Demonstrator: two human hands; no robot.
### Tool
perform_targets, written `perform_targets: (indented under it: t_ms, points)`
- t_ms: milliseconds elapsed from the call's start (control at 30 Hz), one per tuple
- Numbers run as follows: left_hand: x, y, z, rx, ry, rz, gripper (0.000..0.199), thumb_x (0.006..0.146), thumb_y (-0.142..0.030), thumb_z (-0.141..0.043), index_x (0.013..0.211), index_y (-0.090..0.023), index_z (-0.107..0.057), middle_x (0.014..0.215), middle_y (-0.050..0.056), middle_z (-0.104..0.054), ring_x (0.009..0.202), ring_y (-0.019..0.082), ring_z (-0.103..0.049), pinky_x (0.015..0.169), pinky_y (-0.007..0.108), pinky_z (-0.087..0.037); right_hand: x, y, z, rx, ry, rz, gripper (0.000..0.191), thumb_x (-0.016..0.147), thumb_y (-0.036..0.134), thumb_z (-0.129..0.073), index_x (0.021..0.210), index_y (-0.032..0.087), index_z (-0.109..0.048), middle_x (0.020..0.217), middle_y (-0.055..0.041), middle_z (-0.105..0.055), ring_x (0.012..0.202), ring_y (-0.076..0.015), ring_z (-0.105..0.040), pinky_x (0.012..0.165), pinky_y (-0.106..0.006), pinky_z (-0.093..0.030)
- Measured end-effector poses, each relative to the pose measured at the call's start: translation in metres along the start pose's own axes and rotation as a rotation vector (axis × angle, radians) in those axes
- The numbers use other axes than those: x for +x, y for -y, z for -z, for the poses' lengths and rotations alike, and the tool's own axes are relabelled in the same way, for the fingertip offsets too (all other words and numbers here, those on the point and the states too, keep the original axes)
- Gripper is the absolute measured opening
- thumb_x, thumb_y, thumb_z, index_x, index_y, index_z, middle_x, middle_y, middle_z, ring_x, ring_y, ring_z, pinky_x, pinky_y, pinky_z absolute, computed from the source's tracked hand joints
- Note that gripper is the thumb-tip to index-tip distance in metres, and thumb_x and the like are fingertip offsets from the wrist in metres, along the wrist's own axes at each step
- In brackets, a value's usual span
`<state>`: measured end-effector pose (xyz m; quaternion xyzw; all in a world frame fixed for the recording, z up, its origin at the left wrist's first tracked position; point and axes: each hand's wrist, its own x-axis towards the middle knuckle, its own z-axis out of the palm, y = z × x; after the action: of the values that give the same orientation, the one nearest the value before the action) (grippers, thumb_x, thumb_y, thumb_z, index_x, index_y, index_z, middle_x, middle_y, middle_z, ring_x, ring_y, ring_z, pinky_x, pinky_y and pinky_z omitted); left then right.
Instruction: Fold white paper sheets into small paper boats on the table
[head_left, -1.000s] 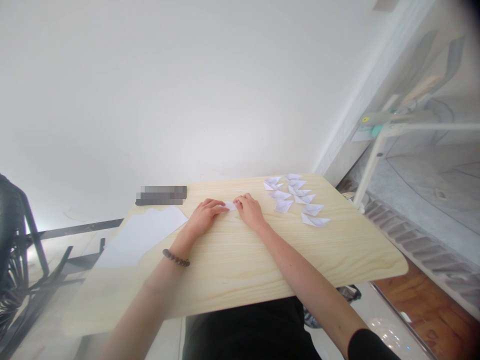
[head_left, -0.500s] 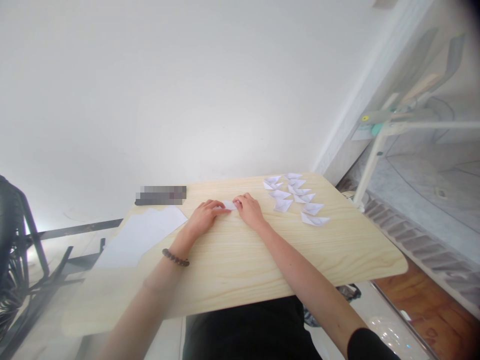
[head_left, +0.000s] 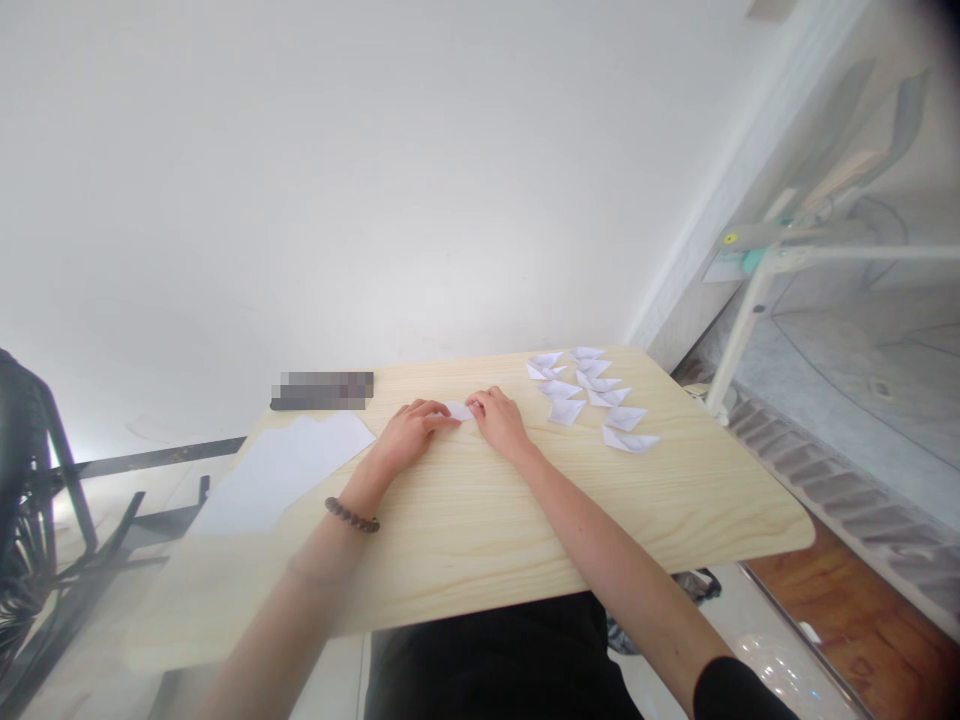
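Observation:
A small folded piece of white paper (head_left: 459,411) lies low over the middle of the wooden table (head_left: 465,530), between my two hands. Its left end is gripped by my left hand (head_left: 411,432), thumb in front and fingers behind. My right hand (head_left: 496,415) pinches the other end, fingers bent together. Most of the paper's folds are covered by my fingers. To the right of my hands stand several folded paper boats (head_left: 566,411), set out in loose rows.
White paper sheets (head_left: 289,470) lie overlapping at the table's left. Behind them is a dark, pixelated object (head_left: 322,391) near the back edge. A white wall (head_left: 450,200) rises behind the table. A black chair-like frame (head_left: 45,470) stands left, a pale metal frame (head_left: 742,330) right.

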<state>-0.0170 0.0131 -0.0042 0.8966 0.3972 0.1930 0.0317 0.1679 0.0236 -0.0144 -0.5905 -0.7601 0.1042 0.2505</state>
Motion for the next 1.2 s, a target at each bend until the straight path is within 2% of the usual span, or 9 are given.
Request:
perform_targets:
  t_ms: [433, 633, 767, 867, 1067, 1200]
  points:
    - [-0.003, 0.012, 0.005, -0.091, -0.051, -0.009, 0.025, 0.079, -0.019, -0.043, 0.086, -0.027, -0.065, 0.099, 0.001, -0.062, 0.091, 0.016, -0.055, 0.082, 0.031, -0.042, 0.001, -0.001, 0.0, 0.033, -0.008, 0.007, 0.019, 0.083, 0.024, -0.041, 0.091, 0.024, -0.058, 0.088, -0.0038, -0.051, 0.079, -0.0127, -0.051, 0.074, -0.025, -0.034]
    - [-0.006, 0.013, 0.006, -0.151, -0.056, 0.058, 0.023, 0.077, -0.02, -0.044, 0.078, -0.024, -0.066, 0.095, 0.0, -0.063, 0.086, 0.015, -0.058, 0.08, 0.027, -0.044, 0.001, -0.001, 0.0, 0.023, -0.013, 0.008, 0.02, 0.083, 0.024, -0.04, 0.09, 0.024, -0.058, 0.088, -0.0037, -0.051, 0.077, -0.0125, -0.051, 0.073, -0.025, -0.034]
    - [-0.008, 0.003, 0.009, -0.097, -0.077, 0.089, 0.024, 0.078, -0.023, -0.043, 0.095, -0.024, -0.061, 0.096, 0.001, -0.062, 0.089, 0.016, -0.056, 0.082, 0.031, -0.043, 0.0, -0.001, 0.0, 0.034, -0.025, 0.013, 0.018, 0.081, 0.025, -0.042, 0.09, 0.024, -0.058, 0.087, -0.0032, -0.051, 0.076, -0.0122, -0.051, 0.073, -0.024, -0.034]
    - [-0.008, -0.001, 0.009, -0.056, -0.082, 0.09, 0.033, 0.079, -0.027, -0.043, 0.111, -0.023, -0.052, 0.106, 0.004, -0.057, 0.094, 0.018, -0.053, 0.083, 0.032, -0.042, -0.001, -0.001, 0.001, 0.037, -0.026, 0.026, 0.018, 0.081, 0.027, -0.043, 0.09, 0.024, -0.058, 0.085, -0.003, -0.052, 0.076, -0.0123, -0.051, 0.073, -0.024, -0.034]
    - [-0.006, 0.001, 0.004, -0.049, -0.079, 0.06, 0.03, 0.083, -0.031, -0.037, 0.102, -0.021, -0.058, 0.102, 0.005, -0.059, 0.095, 0.018, -0.051, 0.085, 0.033, -0.041, -0.003, -0.002, 0.001, 0.054, -0.037, 0.058, 0.02, 0.082, 0.03, -0.042, 0.091, 0.024, -0.059, 0.085, -0.0029, -0.051, 0.079, -0.0125, -0.051, 0.076, -0.025, -0.034]
    - [-0.006, -0.001, 0.006, -0.059, -0.094, 0.064, 0.03, 0.084, -0.032, -0.035, 0.101, -0.021, -0.057, 0.101, 0.005, -0.059, 0.094, 0.018, -0.052, 0.084, 0.033, -0.041, -0.004, -0.002, 0.0, 0.099, -0.074, 0.08, 0.025, 0.081, 0.037, -0.042, 0.095, 0.023, -0.058, 0.093, -0.0039, -0.049, 0.086, -0.0135, -0.05, 0.079, -0.026, -0.035]
